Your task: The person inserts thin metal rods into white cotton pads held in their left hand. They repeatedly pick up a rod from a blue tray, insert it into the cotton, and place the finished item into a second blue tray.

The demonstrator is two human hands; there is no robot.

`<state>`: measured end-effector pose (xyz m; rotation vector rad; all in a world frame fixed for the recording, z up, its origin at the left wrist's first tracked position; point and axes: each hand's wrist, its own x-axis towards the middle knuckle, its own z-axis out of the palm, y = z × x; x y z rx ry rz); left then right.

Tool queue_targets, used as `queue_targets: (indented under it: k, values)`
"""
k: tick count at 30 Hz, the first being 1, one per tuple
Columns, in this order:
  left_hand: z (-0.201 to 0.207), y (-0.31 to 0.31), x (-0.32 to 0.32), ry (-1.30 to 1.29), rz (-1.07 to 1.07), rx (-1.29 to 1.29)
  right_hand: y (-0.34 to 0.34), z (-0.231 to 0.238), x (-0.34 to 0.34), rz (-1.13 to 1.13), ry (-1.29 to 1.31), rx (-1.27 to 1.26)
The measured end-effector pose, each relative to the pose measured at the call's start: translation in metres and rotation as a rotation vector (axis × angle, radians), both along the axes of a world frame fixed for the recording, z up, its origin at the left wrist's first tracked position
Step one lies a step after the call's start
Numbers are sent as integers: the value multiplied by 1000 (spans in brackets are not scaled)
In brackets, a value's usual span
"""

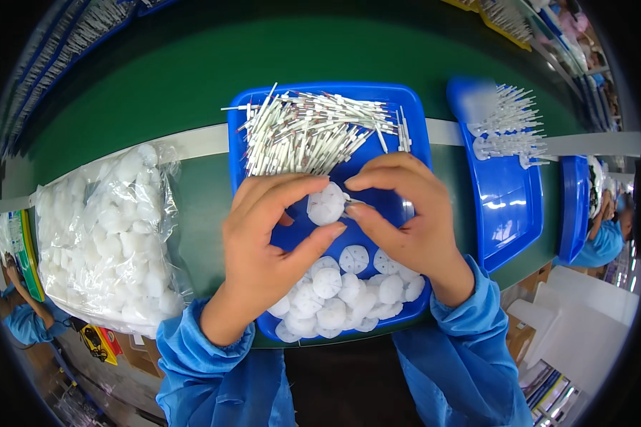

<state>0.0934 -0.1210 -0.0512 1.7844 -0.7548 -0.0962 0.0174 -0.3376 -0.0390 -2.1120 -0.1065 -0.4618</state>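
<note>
Between the thumb and fingers of my left hand (267, 228) is a round white plastic disc (325, 204) with small marks on its face. My right hand (409, 213) pinches a small thin white stick (350, 202) at the disc's right edge; its far end is hidden by my fingers. Both hands are over a blue tray (426, 135). In the tray's far half lies a heap of thin white sticks (306, 132) with dark reddish parts. Loose white discs (327, 283) are piled in its near half, below my hands.
A clear plastic bag full of white discs (110, 238) lies to the left. At the right, another blue tray (509, 220) bears discs with sticks attached (509, 128). More loaded trays stand along the far left. Co-workers in blue sleeves (609, 245) sit at both sides.
</note>
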Motion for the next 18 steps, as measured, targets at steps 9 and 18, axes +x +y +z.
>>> queue_targets:
  k: [9, 18]
  values:
    - [0, 0, -1, -182, -59, 5, 6, -1, -8, 52, 218, 451]
    - [1, -1, -2, -199, -93, 31, -1, -4, -7, 108, 376, 637]
